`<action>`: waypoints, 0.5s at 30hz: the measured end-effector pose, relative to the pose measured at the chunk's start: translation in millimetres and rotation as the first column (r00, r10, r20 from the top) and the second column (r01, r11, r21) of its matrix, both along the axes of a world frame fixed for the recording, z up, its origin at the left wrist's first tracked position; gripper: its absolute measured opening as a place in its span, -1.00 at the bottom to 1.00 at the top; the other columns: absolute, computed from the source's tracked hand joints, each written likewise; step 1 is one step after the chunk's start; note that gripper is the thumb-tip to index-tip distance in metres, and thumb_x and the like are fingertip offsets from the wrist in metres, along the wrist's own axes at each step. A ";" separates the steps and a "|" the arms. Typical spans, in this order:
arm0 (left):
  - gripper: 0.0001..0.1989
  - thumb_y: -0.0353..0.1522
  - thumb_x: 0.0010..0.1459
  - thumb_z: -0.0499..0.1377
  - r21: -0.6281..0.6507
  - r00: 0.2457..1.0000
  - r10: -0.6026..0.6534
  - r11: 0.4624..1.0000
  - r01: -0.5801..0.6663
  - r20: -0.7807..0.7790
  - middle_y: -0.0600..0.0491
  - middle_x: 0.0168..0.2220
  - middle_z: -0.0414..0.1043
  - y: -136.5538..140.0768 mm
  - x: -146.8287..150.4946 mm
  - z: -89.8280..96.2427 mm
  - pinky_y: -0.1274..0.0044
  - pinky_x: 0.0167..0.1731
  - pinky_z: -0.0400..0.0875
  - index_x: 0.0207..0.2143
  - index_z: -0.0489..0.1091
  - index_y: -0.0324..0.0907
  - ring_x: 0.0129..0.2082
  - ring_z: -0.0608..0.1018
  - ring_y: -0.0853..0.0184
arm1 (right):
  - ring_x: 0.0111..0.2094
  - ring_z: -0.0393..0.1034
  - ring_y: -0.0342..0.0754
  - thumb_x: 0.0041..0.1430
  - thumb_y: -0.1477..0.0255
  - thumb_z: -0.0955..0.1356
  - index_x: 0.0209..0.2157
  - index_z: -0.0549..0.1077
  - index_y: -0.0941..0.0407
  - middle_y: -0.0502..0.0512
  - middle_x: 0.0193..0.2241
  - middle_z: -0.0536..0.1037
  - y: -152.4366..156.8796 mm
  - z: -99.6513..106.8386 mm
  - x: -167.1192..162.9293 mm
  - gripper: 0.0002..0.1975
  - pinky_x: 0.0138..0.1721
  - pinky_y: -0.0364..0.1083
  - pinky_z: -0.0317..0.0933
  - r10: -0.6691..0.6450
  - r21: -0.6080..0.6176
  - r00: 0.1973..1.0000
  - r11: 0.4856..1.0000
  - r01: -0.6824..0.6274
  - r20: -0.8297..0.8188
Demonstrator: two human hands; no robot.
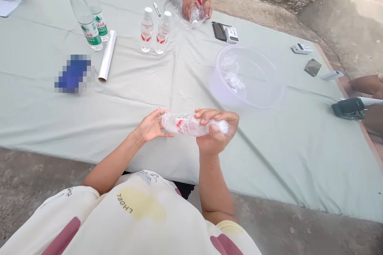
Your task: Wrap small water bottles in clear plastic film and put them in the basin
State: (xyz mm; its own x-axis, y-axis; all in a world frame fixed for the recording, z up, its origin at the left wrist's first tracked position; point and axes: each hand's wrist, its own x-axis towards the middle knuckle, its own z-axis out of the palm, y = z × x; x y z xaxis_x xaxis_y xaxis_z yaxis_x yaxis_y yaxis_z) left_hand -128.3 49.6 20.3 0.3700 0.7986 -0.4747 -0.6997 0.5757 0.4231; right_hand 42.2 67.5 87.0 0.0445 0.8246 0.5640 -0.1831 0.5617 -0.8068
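Observation:
A small clear water bottle (pixel 183 124) with a red and white label lies sideways above the table's near edge. Clear crinkled film appears to cover it. My right hand (pixel 217 129) is closed around its cap end, fingers on top and thumb in front. At the bottle's base is my left hand (pixel 151 126), its fingers spread and the thumb stretched below; the fingertips are at the base, but I cannot tell how firmly they touch.
Two small bottles (pixel 146 30) stand beyond, left of centre. A film roll (pixel 107 55) lies near two green-capped bottles (pixel 86 20). The translucent basin (pixel 260 83) at right holds crumpled film (pixel 235 81). Across the table, a person's hands (pixel 191 6) handle a film-wrapped bottle (pixel 196 14).

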 end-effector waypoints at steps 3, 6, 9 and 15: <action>-0.59 -0.02 0.11 0.27 0.053 0.995 -0.098 0.994 0.098 -0.004 -0.01 -0.32 0.51 5.0 6.3 0.4 0.36 -0.29 0.51 -0.27 0.42 -0.20 -0.33 0.58 0.23 | -0.54 0.43 -0.07 0.16 0.21 0.38 -0.44 0.21 0.02 -0.16 -0.68 0.34 -2.4 -3.3 -5.9 -0.71 -0.22 0.08 0.38 0.094 0.035 0.990 0.995 -0.098 0.103; -0.63 -0.12 -0.01 0.38 0.128 0.987 -0.042 0.990 0.062 -0.153 0.15 -0.54 0.33 9.8 12.9 -0.7 0.58 -0.54 0.32 -0.45 0.35 -0.19 -0.56 0.42 0.43 | -0.54 0.45 -0.05 0.21 0.29 0.36 -0.50 0.23 0.03 -0.11 -0.68 0.39 -7.5 -2.8 -13.6 -0.72 -0.25 0.09 0.39 0.210 0.071 0.953 0.971 -0.231 0.219; -0.66 -0.10 0.03 0.34 0.228 0.964 0.049 0.974 0.011 -0.260 0.16 -0.53 0.33 12.1 14.9 -6.4 0.59 -0.57 0.22 -0.45 0.40 -0.18 -0.57 0.37 0.46 | -0.53 0.47 -0.03 0.23 0.31 0.36 -0.50 0.25 0.02 -0.10 -0.67 0.41 -2.4 -0.7 -17.1 -0.73 -0.25 0.10 0.42 0.247 0.069 0.946 0.961 -0.266 0.209; -0.49 -0.02 0.17 0.24 0.273 0.971 0.155 0.957 -0.101 -0.182 -0.02 0.18 0.40 18.7 9.5 -30.7 0.37 -0.01 0.38 0.13 0.40 0.06 0.13 0.46 0.13 | -0.51 0.47 -0.03 0.24 0.07 0.31 -0.43 0.22 0.01 -0.13 -0.67 0.31 84.1 -3.8 -16.3 -0.66 -0.28 0.07 0.44 0.134 -0.168 0.977 0.980 -0.106 0.164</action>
